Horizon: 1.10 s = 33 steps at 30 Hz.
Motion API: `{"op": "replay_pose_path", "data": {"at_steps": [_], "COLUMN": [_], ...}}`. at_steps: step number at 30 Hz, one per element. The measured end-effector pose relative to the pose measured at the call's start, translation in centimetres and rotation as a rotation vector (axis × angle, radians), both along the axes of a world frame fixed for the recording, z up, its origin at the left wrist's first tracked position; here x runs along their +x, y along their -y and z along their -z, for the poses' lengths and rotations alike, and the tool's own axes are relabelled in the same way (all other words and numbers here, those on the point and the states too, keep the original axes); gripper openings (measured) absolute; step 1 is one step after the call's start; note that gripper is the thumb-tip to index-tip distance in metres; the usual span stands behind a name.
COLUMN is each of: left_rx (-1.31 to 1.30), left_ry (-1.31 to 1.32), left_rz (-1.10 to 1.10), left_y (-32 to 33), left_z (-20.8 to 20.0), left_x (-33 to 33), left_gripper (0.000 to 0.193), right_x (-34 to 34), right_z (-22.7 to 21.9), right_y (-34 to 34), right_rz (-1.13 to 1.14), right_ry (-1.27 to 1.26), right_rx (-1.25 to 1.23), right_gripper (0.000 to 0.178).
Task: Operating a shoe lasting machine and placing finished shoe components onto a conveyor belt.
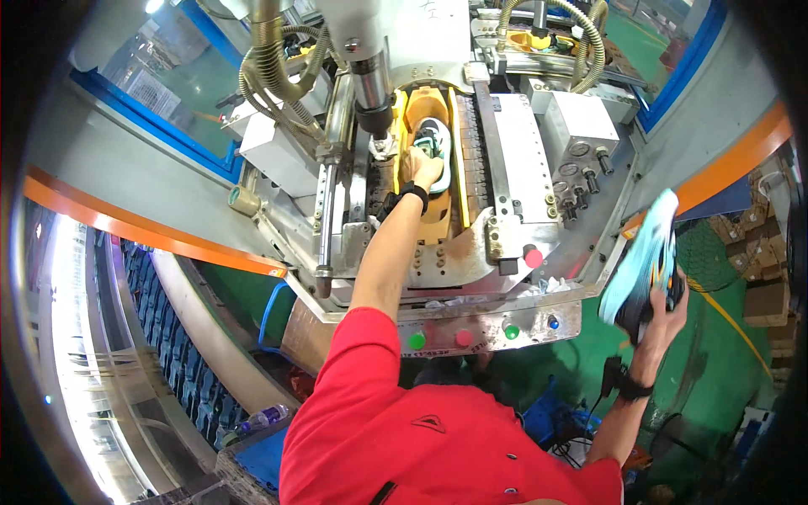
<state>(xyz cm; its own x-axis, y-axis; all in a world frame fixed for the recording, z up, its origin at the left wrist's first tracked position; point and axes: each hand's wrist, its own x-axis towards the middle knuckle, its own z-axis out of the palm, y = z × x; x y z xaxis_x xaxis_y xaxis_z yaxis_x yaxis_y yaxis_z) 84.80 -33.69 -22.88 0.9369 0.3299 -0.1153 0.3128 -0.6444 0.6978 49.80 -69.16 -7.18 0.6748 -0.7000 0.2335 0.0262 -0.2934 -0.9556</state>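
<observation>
Green floor [581,366] surrounds the machine [522,151], where the left hand [422,170] grips a white-edged shoe [444,151], best kept straight between yellow walls [460,160], and the right hand [665,318] holds a blue shoe [642,265].

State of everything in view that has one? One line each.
Left hand: on the cradle shoe, exact grip unclear
Right hand: closed on the turquoise shoe
Cradle shoe: inside the yellow-sided cradle, partly covered
Turquoise shoe: held off the machine, to its right
Bottle: lying on its side
Green buttons: lit or unlit, can't tell
</observation>
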Motion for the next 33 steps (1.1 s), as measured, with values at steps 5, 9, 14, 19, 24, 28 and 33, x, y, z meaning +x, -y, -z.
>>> {"op": "replay_pose_path", "data": {"at_steps": [5, 9, 14, 19, 24, 28, 33], "left_rx": [-1.220, -1.247, -1.138, -0.996, -0.949, -1.021, -1.162], "left_ry": [-0.189, -0.225, -0.030, 0.212, 0.344, 0.364, 0.417], "left_rz": [0.046, -0.033, -0.212, -0.526, -0.804, -1.049, -1.098], "left_y": [-4.5, -8.7, -15.0, -19.0, -19.5, -17.3, -12.7], "left_z": [-5.7, -13.3, -15.1, -16.7, -14.1, -11.8, -10.1], "left_x": [-9.3, -23.4, -36.7, -47.0, -54.2, -56.2, -57.7], "left_gripper": [0.021, 0.025, 0.042, 0.051, 0.044, 0.037, 0.035], "right_x": [14.5, 26.8, 37.0, 38.3, 37.5, 29.0, 7.0], "right_z": [-4.7, -3.9, 2.6, 11.1, 13.7, 9.8, 11.0], "right_y": [-3.1, -10.1, -22.5, -30.7, -31.6, -29.5, -34.1], "right_rz": [-0.261, -0.469, -0.818, -0.472, -0.354, -0.669, -1.241], "right_ry": [-0.124, -0.372, -0.669, -0.657, -0.631, -0.224, 0.137], "right_rx": [-0.169, -0.404, -0.605, -0.740, -0.702, -0.900, -0.579], "right_gripper": [0.046, 0.054, 0.061, 0.038, 0.045, 0.055, 0.016]}}
